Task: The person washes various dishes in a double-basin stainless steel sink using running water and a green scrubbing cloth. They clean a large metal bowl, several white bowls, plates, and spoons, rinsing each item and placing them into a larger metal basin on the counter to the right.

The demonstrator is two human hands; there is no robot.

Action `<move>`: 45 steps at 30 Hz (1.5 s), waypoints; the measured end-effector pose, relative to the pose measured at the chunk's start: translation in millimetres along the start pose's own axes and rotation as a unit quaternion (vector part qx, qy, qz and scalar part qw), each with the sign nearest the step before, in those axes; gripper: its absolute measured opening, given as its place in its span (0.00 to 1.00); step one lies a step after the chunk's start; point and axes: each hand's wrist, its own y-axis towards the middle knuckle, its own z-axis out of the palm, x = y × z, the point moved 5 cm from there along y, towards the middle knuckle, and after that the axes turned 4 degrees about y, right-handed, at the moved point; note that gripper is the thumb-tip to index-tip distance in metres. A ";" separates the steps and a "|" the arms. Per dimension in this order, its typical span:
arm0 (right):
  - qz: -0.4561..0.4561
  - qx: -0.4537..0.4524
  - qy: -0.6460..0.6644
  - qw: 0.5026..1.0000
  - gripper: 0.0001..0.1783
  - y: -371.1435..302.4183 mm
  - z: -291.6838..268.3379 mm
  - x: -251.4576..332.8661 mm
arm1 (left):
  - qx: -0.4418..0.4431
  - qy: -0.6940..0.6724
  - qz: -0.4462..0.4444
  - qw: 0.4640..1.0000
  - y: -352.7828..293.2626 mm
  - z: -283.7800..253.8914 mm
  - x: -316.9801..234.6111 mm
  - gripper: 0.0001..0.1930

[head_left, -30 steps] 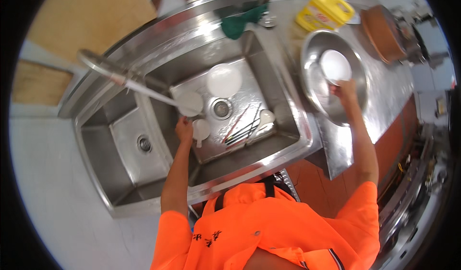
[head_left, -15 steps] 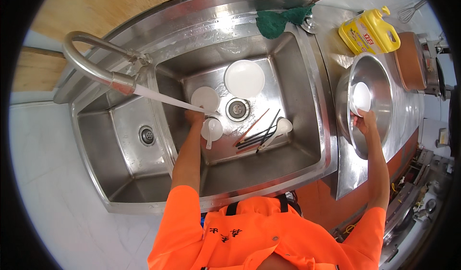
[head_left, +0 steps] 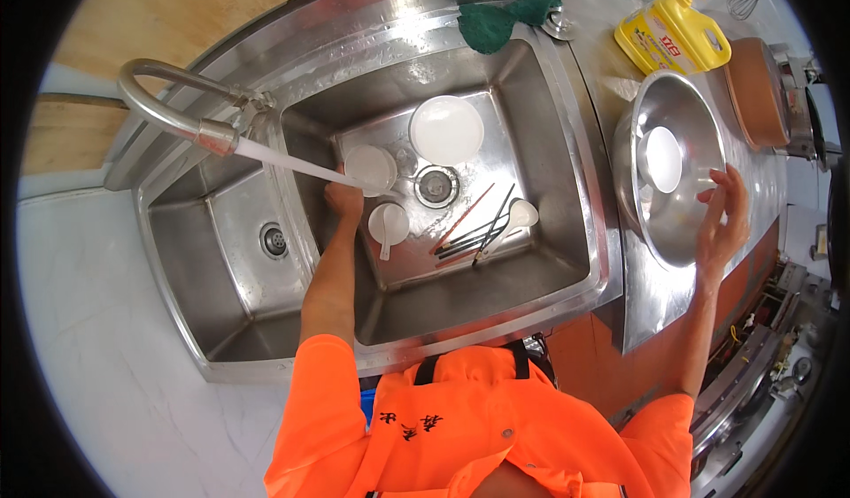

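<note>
Steel faucet [head_left: 173, 123] in the upper left of the frame sends a stream of water [head_left: 288, 163] slanting down to the right, above the small sink compartment [head_left: 226, 254] at left. Left of centre, the left hand [head_left: 343, 195] is at the lower left edge of a white bowl [head_left: 370, 167] in the large sink compartment [head_left: 478, 296]; its fingers are partly hidden, so I cannot tell whether they are clamped on the rim. Just below sits a small white dish [head_left: 396, 218] with a spoon [head_left: 384, 248]. At centre, a white plate [head_left: 446, 131] lies above the drain [head_left: 437, 186], with chopsticks [head_left: 465, 223] and a white ladle [head_left: 523, 214] to the lower right. Green cloth [head_left: 486, 29] drapes the sink's upper edge. Further right, a second white bowl [head_left: 662, 159] rests inside a steel basin [head_left: 682, 219], below a yellow jug [head_left: 660, 42]. Beside the basin's right rim, the right hand [head_left: 724, 219] has its fingers apart.
</note>
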 end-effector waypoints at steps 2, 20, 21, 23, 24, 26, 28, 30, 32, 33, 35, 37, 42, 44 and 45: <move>-0.103 0.018 0.035 0.994 0.17 -13.9 6.9 51.2 | 0.016 0.043 0.011 0.999 2.0 -24.3 -7.2 0.19; 0.064 0.334 0.193 0.920 0.16 -150.4 406.2 148.5 | 0.229 -0.359 -0.233 0.874 -33.9 -113.0 -77.1 0.21; 0.053 0.283 0.185 0.940 0.14 -170.1 407.9 155.9 | 0.170 -0.377 -0.224 0.882 -38.2 -105.9 -69.1 0.23; 0.098 0.267 0.204 0.937 0.12 -198.7 415.2 162.8 | 0.050 -0.406 -0.192 0.892 -44.4 -85.1 -56.6 0.28; 0.163 0.301 0.223 0.913 0.11 -214.4 422.1 156.1 | 0.068 -0.432 -0.209 0.875 -48.1 -84.2 -59.9 0.29; 0.179 0.369 0.203 0.889 0.10 -216.2 427.1 151.2 | 0.101 -0.478 -0.244 0.838 -58.0 -84.2 -60.1 0.31; -0.050 0.432 0.071 0.898 0.13 -160.1 397.6 187.4 | 0.156 -0.511 -0.338 0.775 -66.7 -78.6 -42.7 0.30; 0.009 0.491 0.036 0.870 0.16 -149.1 390.9 198.1 | 0.165 -0.470 -0.322 0.805 -60.6 -80.4 -54.8 0.30; 0.053 0.475 0.061 0.876 0.16 -154.8 401.0 192.1 | 0.047 -0.526 -0.297 0.795 -55.2 -85.9 -61.3 0.29; 0.073 0.467 0.073 0.878 0.16 -157.5 405.8 186.9 | 0.018 -0.534 -0.296 0.792 -54.8 -84.8 -62.4 0.29; 0.121 0.448 0.098 0.880 0.16 -168.1 412.6 174.8 | 0.048 -0.503 -0.312 0.805 -54.2 -78.4 -60.1 0.27; 0.091 0.453 0.053 0.885 0.19 -142.5 389.6 198.0 | 0.115 -0.486 -0.318 0.806 -51.3 -73.0 -56.4 0.27; 0.155 0.526 0.023 0.836 0.22 -124.6 354.5 224.6 | -0.051 -0.433 -0.212 0.875 -51.3 -95.0 -68.0 0.25; 0.135 0.549 0.016 0.825 0.25 -132.1 365.7 211.1 | 0.054 -0.501 -0.259 0.824 -48.3 -84.8 -65.9 0.24; 0.100 0.556 0.015 0.825 0.28 -138.0 380.9 197.1 | 0.094 -0.503 -0.278 0.813 -49.0 -90.4 -70.5 0.24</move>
